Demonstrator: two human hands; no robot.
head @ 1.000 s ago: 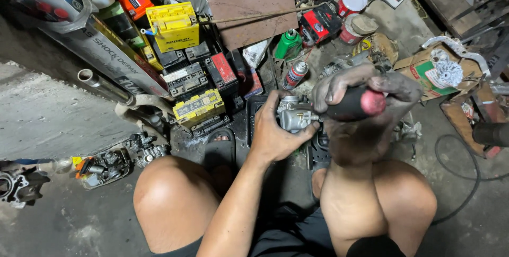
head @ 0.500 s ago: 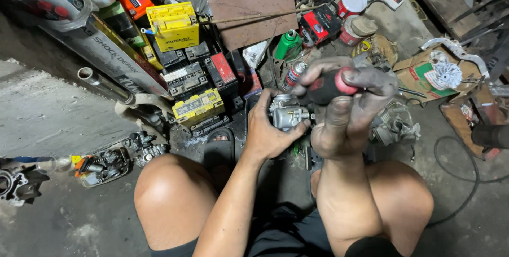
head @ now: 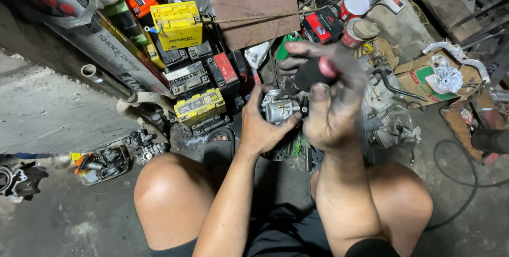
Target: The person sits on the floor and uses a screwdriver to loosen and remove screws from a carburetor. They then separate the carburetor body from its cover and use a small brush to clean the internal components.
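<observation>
A single camera worn on the person's head looks steeply down over the bent knees onto the concrete floor [head: 63,220], so the floor's far side, crowded with a yellow battery [head: 179,24] and a brown board [head: 254,10], fills the top of the view and the lap sits at the bottom edge. It is close: the left hand [head: 260,127] and right hand [head: 331,103] sit near the middle and loom large, while the floor runs out to all four edges. With one view only, no part of the scene is shared with another.
</observation>
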